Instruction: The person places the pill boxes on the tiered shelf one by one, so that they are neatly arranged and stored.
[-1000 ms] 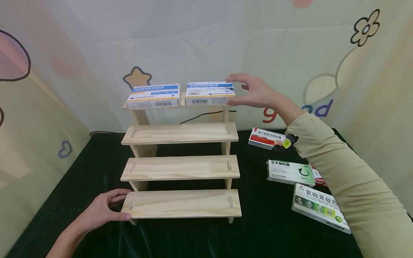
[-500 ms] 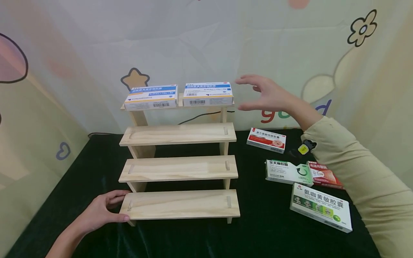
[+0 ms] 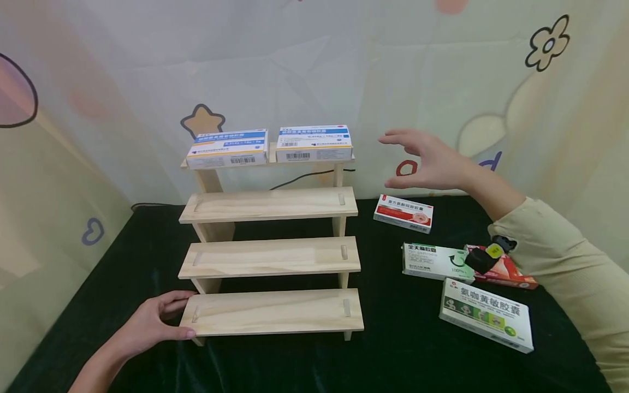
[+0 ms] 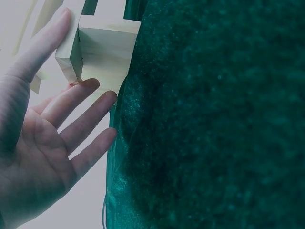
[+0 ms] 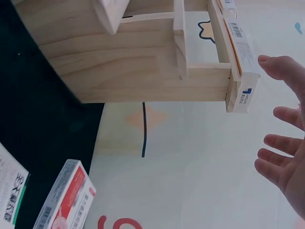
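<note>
A stepped wooden display stand [image 3: 275,256] stands on the dark green cloth. At the left end of its lowest step, my left hand [image 3: 147,325] holds the board between thumb and index finger, the other fingers spread in the left wrist view. Two white-and-blue medicine boxes lie side by side on the top step: a left box [image 3: 228,148] and a right box [image 3: 314,143]. Off to the right of them, my right hand [image 3: 432,161] hangs in the air, holding nothing, its thumb and fingers wide apart. In the right wrist view this hand [image 5: 286,143] is clear of the right box [image 5: 245,57].
Right of the stand lie a red-and-white medicine box [image 3: 404,213], a green-and-white box [image 3: 434,262], a red box [image 3: 511,275] partly behind the wrist camera [image 3: 484,259], and a larger white-and-green box [image 3: 486,315]. A printed curtain [image 3: 314,65] hangs behind.
My right hand has let go of the right blue-and-white medicine box and moved right and down, away from the top step. The left hand keeps its place on the lowest step.
</note>
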The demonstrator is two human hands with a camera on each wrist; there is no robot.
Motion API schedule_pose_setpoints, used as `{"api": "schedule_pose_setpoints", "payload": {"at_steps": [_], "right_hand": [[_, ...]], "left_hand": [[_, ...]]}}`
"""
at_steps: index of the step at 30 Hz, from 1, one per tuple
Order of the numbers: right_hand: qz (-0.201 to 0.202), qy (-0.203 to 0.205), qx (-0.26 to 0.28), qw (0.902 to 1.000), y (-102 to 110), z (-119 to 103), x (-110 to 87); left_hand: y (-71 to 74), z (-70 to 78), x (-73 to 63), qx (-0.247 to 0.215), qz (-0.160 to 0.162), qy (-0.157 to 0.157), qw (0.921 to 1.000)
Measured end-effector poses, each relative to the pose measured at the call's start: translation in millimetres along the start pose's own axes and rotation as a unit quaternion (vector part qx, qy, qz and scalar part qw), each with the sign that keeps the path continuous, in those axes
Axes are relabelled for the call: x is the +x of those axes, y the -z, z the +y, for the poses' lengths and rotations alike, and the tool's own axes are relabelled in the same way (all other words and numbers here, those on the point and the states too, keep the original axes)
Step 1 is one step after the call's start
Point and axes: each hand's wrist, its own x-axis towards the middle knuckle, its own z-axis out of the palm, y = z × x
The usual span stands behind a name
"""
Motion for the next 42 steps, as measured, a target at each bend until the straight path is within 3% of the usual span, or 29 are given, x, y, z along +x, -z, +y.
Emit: {"api": "schedule_pose_setpoints", "payload": {"at_steps": [20, 27, 42], "right_hand": [[0.008, -0.053, 0.001, 0.9986, -12, 28, -62.7], [0.012, -0.067, 0.018, 0.9975, -17, 39, -83.6], [0.007, -0.113, 0.028, 0.9932, -42, 59, -123.0]], "left_hand": [[-0.8, -4.3, 0.1, -0.019, -0.007, 0.016, 0.9997], [-0.7, -5.1, -0.6, -0.04, -0.013, 0.008, 0.9991], [-0.4, -2.3, 0.4, -0.035, -0.014, 0.005, 0.9993]]}}
